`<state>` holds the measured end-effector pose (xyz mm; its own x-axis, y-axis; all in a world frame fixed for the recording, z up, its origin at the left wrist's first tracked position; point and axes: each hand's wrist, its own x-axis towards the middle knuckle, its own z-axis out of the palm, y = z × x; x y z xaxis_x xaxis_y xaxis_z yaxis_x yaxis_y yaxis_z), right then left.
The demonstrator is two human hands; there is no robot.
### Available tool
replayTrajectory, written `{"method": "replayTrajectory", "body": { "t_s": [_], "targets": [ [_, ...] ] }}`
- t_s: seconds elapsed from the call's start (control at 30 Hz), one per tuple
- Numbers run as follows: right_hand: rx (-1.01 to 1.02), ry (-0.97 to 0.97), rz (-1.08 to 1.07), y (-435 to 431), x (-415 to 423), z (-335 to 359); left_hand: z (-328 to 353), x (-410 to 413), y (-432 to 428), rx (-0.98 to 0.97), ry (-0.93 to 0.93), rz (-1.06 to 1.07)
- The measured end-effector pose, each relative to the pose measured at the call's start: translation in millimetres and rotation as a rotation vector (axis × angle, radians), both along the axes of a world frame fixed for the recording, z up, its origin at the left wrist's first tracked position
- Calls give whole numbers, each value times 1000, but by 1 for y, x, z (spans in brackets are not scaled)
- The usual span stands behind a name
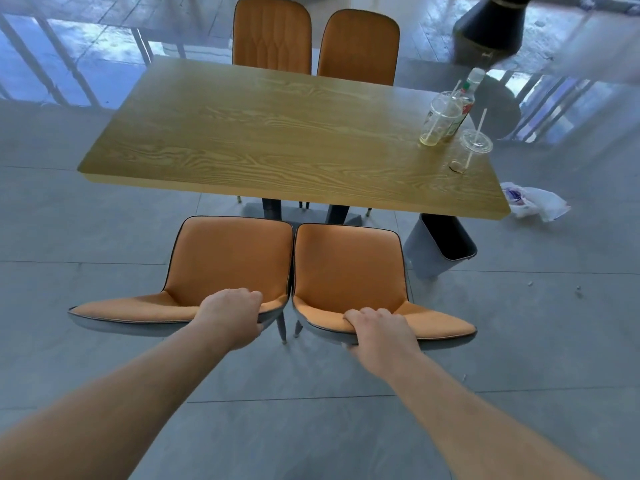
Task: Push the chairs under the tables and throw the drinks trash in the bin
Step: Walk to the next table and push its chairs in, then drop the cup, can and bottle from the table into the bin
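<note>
Bin (440, 247) top was hidden under the desk (277, 140) edge. Far chairs (272, 32) showed only their backrests; seats and legs were behind the desk. Bottle (467, 95) label was too small to read, partly behind a cup (440, 119). Left hand (230, 315) fingers curled out of sight over the chair back. Black object (495, 26) was cut off at the top edge.

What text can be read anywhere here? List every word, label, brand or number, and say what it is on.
No text here can be read.
Bottle: a red, green and white label, its print too blurred to read.
Taller cup: a dark mark on its side, too small to read.
Crumpled bag on the floor: purple print, not legible.
Table, chairs and bin: no writing visible.
</note>
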<state>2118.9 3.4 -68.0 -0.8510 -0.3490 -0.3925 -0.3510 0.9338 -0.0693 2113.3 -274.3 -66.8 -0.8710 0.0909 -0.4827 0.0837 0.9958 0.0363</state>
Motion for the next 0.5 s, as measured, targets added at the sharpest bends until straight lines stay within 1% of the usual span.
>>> {"method": "replayTrajectory", "body": {
  "t_s": [0.07, 0.1, 0.13, 0.23, 0.3, 0.5],
  "targets": [
    [-33, -125, -16, 5, -7, 18, 19, -9, 8, 15, 1, 31],
    [-51, -138, -24, 10, -10, 31, 32, -16, 14, 21, 46, 31],
    [-68, -100, -28, 16, -15, 46, 49, -24, 22, 40, 103, 31],
    [-113, 134, -47, 48, -31, 107, 114, -54, 60, 163, 249, 34],
    [-126, 253, -75, 78, -44, 156, 161, -74, 95, 240, 329, 16],
    [-126, 506, -182, 209, -72, 302, 287, -113, 228, 347, 521, -100]
  ]
}}
